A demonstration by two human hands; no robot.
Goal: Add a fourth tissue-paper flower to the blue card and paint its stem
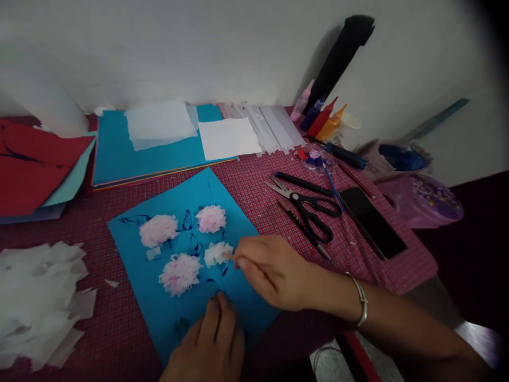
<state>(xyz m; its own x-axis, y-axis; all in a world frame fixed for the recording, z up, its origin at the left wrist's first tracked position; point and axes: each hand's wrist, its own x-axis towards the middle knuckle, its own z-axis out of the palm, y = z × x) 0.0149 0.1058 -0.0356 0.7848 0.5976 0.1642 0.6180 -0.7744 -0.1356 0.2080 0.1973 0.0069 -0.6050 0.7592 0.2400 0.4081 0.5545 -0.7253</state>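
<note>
Right hand [278,273]: thumb and fingers pinch a small tan stick-like piece [228,255]; most of it is hidden by the fingers. Left hand [212,337]: fingers lie close together, extended flat on the near part of the blue sheet [139,276], which lies on the cloth-covered table [254,185] directly before the person.

The piece's tip is at the right edge of a white paper cluster [216,254]; contact likely.

Risks (judged): a sideways drag of the tip could shift or lift the cluster, if its bond is weak. Light left-hand pressure could let the sheet skid. The right wrist could smear any wet blue marks [194,246].

Orientation: the visible piece points left in view, long axis roughly level. The sheet's long axis runs away from the person, leaning left.

Outward: three pink-tinted clusters [181,273] on the sheet; white paper pile [40,300] to the left; scissors [296,197] and phone [374,223] to the right.
</note>
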